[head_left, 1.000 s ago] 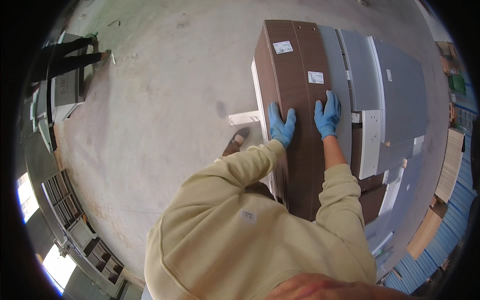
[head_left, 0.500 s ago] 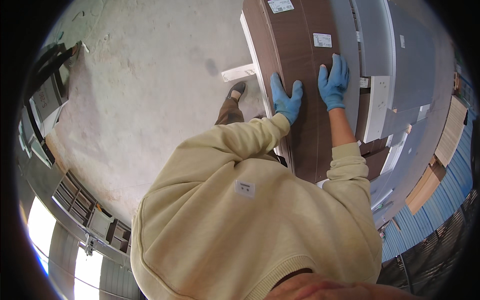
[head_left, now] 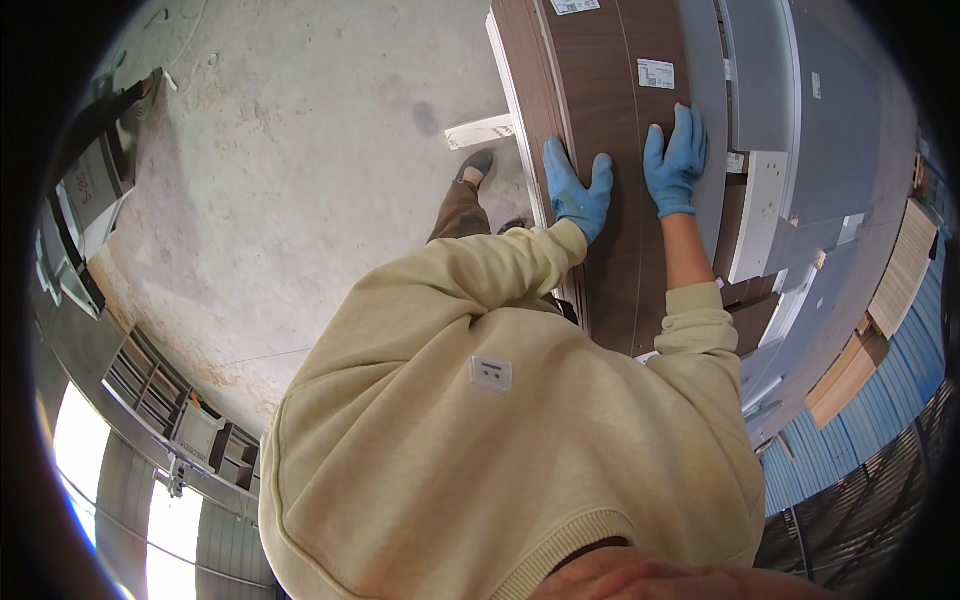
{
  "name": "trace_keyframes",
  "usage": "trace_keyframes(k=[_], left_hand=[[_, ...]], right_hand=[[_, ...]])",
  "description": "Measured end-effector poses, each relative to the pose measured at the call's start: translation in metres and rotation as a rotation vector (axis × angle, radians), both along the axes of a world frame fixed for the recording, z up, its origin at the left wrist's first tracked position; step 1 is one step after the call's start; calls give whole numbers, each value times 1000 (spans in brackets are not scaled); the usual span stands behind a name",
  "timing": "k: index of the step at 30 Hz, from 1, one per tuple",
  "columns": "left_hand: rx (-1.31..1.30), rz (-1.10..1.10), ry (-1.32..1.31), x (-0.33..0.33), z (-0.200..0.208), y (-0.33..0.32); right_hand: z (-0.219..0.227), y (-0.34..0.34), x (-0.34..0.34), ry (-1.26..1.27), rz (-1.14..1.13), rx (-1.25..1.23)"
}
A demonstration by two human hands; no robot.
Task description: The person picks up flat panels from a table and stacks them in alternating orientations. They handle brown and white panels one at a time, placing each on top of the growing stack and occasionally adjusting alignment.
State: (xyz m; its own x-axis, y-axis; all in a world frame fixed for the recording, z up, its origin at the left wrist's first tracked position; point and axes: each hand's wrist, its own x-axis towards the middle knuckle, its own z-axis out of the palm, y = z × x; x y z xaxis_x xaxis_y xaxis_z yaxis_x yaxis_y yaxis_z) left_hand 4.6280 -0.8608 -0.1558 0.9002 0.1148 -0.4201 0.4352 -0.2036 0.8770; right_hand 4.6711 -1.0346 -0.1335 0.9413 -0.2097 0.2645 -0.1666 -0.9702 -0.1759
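Note:
Stacked dark brown wood-grain panels (head_left: 620,270) lie in front of me and to the right. In a blue glove, my left hand (head_left: 580,195) rests at the stack's left edge, thumb spread away from the fingers. My right hand (head_left: 676,165), gloved the same way, lies on the top panel near its right edge with its fingers stretched out. Both hands are open, and neither is wrapped round anything. A white printed label (head_left: 656,74) is stuck on the top panel just beyond my right hand.
Grey panels (head_left: 835,130) and a white panel (head_left: 757,215) lie right of the brown stack. A pale strip (head_left: 480,132) juts onto the concrete floor (head_left: 300,150) by my foot. Brown shelving (head_left: 150,380) stands at lower left. Part of another person (head_left: 100,125) shows at far left.
The stack and its labels sit slightly farther right and higher in view. Both hands stay on the brown panel in nearly the same pose.

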Motion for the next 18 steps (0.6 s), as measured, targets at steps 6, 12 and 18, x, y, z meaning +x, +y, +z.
trace_keyframes(k=[6,12,18], left_hand=[[169,-35,-55,1,5,0],[213,-70,-91,2,6,2],[91,-188,-128,2,12,19]], right_hand=[[-1,1,0,-7,-3,7],[-1,2,0,-2,-16,8],[-5,2,1,-29,-13,36]])
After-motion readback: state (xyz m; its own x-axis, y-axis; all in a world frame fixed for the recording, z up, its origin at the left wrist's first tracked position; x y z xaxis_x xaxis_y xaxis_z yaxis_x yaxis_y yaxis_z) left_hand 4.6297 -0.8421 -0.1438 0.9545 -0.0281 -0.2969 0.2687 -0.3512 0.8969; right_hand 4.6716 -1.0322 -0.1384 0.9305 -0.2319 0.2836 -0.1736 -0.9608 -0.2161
